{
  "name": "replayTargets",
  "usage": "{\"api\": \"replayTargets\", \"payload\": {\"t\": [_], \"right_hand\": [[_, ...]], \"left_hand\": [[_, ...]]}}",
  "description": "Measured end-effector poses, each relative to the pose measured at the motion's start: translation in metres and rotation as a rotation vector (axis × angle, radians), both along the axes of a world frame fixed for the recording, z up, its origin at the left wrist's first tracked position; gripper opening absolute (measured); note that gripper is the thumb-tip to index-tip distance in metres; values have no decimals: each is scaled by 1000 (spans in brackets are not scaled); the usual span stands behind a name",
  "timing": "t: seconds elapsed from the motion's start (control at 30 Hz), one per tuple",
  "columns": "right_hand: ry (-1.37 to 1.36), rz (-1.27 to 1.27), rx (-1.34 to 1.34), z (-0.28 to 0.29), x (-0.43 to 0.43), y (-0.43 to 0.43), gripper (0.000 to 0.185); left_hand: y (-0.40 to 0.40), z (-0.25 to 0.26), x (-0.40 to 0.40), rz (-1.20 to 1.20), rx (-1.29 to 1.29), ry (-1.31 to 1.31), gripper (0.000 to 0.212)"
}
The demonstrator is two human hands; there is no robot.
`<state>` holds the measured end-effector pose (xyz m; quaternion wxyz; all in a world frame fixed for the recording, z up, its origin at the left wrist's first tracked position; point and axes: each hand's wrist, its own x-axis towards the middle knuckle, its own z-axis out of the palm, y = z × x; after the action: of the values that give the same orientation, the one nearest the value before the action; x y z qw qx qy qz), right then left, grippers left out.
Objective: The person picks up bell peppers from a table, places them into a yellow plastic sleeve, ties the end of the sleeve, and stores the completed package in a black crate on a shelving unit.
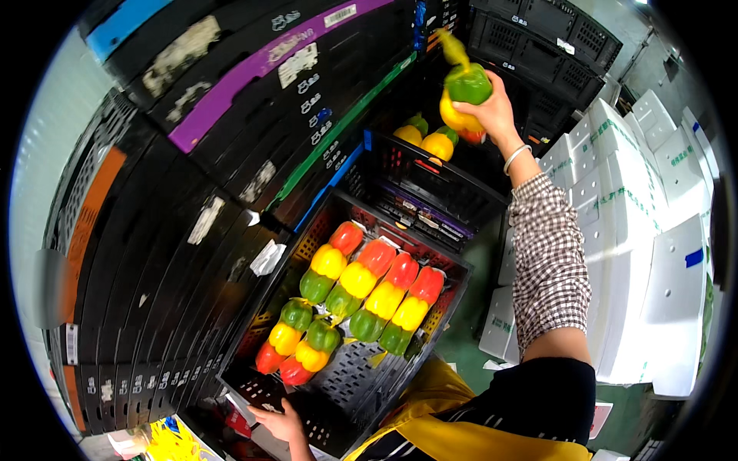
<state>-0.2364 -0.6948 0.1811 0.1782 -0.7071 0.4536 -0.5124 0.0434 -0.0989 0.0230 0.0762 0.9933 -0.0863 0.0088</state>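
My right hand (490, 109) grips a bagged pack of bell peppers (470, 83), green above yellow with some red below, its yellow bag end sticking up. It is above a black plastic crate (438, 173) at the back, where more yellow and green peppers (437, 145) lie. Nearer me stands another black crate (455, 294), holding several packs of red, yellow and green peppers (357, 279) in two rows. My left hand (279, 423) is at this crate's near left corner, fingers spread, with nothing seen in it.
Tall stacks of black crates (155, 230) rise on the left, with more crates (536, 40) at the back. White foam boxes (622, 230) are piled on the right. Yellow strips (173, 442) lie in a container at the bottom left. Green floor (470, 328) shows beside the near crate.
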Motion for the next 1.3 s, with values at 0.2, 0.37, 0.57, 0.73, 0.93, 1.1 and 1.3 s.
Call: {"api": "replayTargets", "payload": {"t": [0.2, 0.37, 0.57, 0.73, 0.93, 1.1, 1.3], "right_hand": [[-284, -175, 900, -107, -48, -58, 69], [13, -422, 1035, -170, -68, -94, 84], [64, -63, 1118, -263, -98, -129, 32], [341, -252, 215, -215, -94, -135, 20], [-116, 294, -150, -113, 97, 11, 11], [-41, 1036, 49, -30, 245, 298, 16], [332, 1892, 51, -56, 355, 632, 20]], "left_hand": [[1, -2, -2, 79, 62, -9, 92], [-16, 0, -10, 2, 230, -128, 59], [-8, -9, -1, -65, 126, -110, 92], [-18, 17, -4, 52, 39, 26, 89], [41, 5, -21, 64, -525, 112, 84], [148, 16, -54, 190, -615, -65, 72], [335, 13, -114, 638, -675, -247, 62]]}}
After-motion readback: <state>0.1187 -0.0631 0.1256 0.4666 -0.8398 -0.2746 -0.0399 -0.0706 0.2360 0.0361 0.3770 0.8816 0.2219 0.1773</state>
